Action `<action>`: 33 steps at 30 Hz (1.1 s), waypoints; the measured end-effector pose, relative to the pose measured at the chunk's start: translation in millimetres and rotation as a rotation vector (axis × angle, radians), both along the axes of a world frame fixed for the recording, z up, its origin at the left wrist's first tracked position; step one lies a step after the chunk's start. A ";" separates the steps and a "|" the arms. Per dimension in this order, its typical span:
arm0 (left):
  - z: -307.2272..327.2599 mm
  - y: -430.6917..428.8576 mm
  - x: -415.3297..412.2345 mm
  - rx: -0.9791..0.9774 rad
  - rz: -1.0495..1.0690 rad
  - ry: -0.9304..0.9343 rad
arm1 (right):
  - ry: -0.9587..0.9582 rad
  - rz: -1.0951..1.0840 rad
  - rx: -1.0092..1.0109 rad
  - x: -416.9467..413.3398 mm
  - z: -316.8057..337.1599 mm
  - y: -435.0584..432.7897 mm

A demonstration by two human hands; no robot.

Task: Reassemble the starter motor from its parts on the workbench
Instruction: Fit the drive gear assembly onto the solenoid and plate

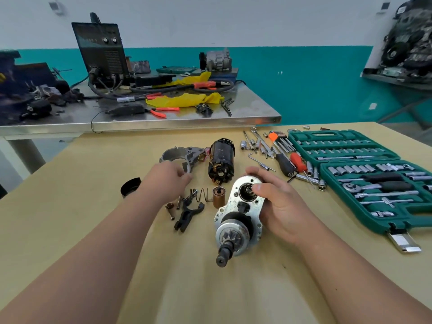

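Gripping the silver plate [233, 206] in the right hand [278, 202]: thumb laid on its upper face beside the bearing hole, fingers wrapped round the far edge. Held over the middle of the counter [88, 174], with the pinion [233, 236] and its shaft pointing near.

Reaching far-left with the left hand [167, 180], fingers loose and part-bent, nothing visibly held. Fingertips right at the near rim of the grey housing [178, 154]; touching or not, impossible to call.

Just right of the housing, the black motor body [221, 160]. Between the two hands, a spring [202, 195] and a copper plunger [219, 196] side by side. Nearer, a black fork [188, 215] with a few bolts [170, 210] to its left. Off left, a black cap [130, 187]. Far right, an open green socket case [364, 174], loose tools just to its left.
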State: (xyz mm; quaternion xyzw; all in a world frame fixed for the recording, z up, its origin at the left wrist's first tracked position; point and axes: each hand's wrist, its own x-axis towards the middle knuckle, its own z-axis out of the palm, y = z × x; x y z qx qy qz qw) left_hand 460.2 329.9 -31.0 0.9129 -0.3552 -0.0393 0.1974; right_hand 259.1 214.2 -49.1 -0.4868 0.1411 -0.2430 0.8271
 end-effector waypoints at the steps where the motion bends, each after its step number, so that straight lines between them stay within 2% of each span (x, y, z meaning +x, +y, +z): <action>1: 7.1 -7.6 -0.6 0.083 -0.028 -0.008 | 0.004 -0.005 -0.002 0.0 -0.3 -0.1; 4: 22.1 -27.0 -6.7 0.367 -0.121 -0.085 | 0.001 0.000 -0.022 0.6 -0.9 -1.5; 8: 26.1 -35.1 -12.3 0.510 -0.152 -0.124 | 0.018 0.010 -0.031 1.7 -1.9 -4.4; 14: 17.5 -35.1 -11.1 0.528 -0.195 -0.236 | 0.002 0.016 -0.064 1.2 -1.4 -5.2; 19: 11.3 -35.4 -21.3 0.594 -0.239 -0.436 | 0.007 0.006 -0.080 0.0 -1.7 -4.8; 21: 15.3 -32.6 -24.7 0.592 -0.246 -0.443 | 0.013 0.004 -0.085 -0.3 -0.6 -4.0; 23: 24.2 -25.0 -28.0 0.386 -0.213 -0.355 | 0.021 -0.001 -0.076 0.1 0.0 -3.8; 26: 35.0 -1.1 -54.2 -0.315 -0.151 -0.065 | 0.024 -0.012 -0.062 0.8 0.3 -3.7; 27: 36.6 8.4 -70.5 -0.479 -0.191 0.051 | 0.024 -0.013 -0.061 1.5 0.6 -3.3; 29: 35.6 21.4 -102.2 -0.549 -0.311 0.179 | 0.026 -0.024 -0.068 2.7 0.3 -2.4; 33: 33.6 23.4 -127.1 -0.440 -0.320 0.144 | 0.033 -0.046 -0.081 2.2 0.5 0.3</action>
